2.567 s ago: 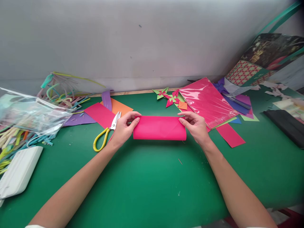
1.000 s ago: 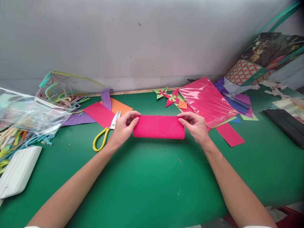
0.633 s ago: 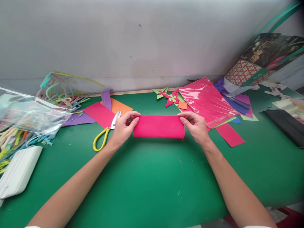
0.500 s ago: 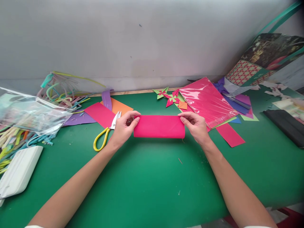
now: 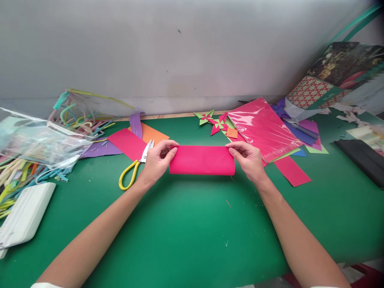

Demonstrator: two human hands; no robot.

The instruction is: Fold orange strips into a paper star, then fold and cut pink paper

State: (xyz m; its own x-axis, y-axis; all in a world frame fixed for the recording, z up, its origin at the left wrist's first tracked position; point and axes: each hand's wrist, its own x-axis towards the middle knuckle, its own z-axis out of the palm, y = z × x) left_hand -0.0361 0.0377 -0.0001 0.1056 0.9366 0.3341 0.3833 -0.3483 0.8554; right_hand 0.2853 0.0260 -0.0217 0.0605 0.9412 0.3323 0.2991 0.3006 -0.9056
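Observation:
A pink sheet of paper (image 5: pixel 202 161), bent over along its lower edge, is held above the green table between my hands. My left hand (image 5: pixel 160 161) pinches its upper left corner, and my right hand (image 5: pixel 247 160) pinches the upper right corner. Scissors with yellow handles (image 5: pixel 129 176) lie just left of my left hand, their blades partly apart. Behind the held sheet is a cluster of folded green and pink paper pieces (image 5: pixel 217 125). A wrapped pack of pink paper (image 5: pixel 264 130) lies beyond my right hand.
Pink (image 5: pixel 127 144), orange and purple paper lies at the back left. Further left are a clear plastic bag (image 5: pixel 39 138), colourful strips and a white case (image 5: pixel 28 216). At the right are a pink strip (image 5: pixel 292 172), a black pouch (image 5: pixel 361 162) and a patterned bag (image 5: pixel 315 92).
The view has shifted very slightly. Both hands keep their pinch on the pink sheet, with no other clear change.

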